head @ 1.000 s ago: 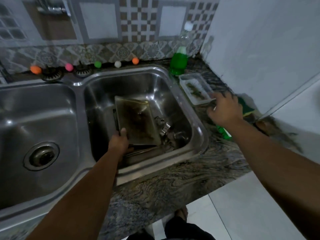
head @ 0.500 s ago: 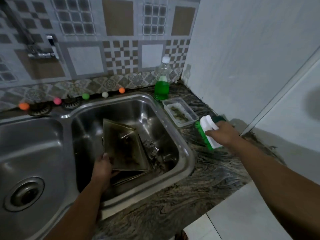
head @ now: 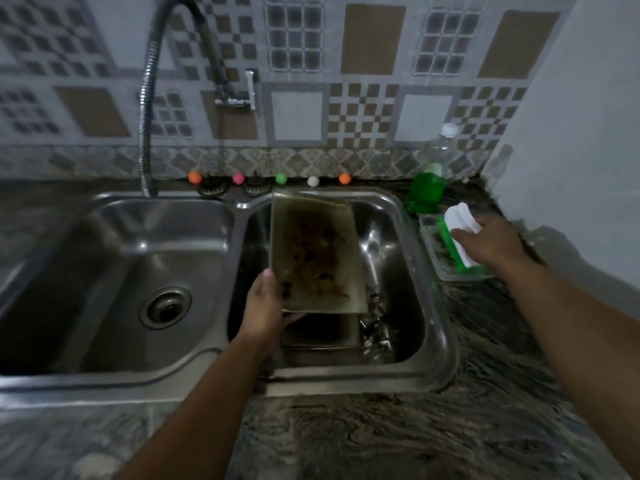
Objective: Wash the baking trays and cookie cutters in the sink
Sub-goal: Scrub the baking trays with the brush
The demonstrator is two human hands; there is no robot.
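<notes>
Gripping tray (head: 315, 251) now raised by left hand (head: 265, 306), right hand (head: 491, 242) apparently clutching brush (head: 459, 233) over dish (head: 446, 268)

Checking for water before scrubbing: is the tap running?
Apparently off: no stream shows from the hose spout, and the left basin looks dry.

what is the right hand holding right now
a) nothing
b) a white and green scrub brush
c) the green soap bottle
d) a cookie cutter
b: the right hand grips a scrub brush with a white handle and green bristles, over the clear container on the counter beside the sink.
</notes>
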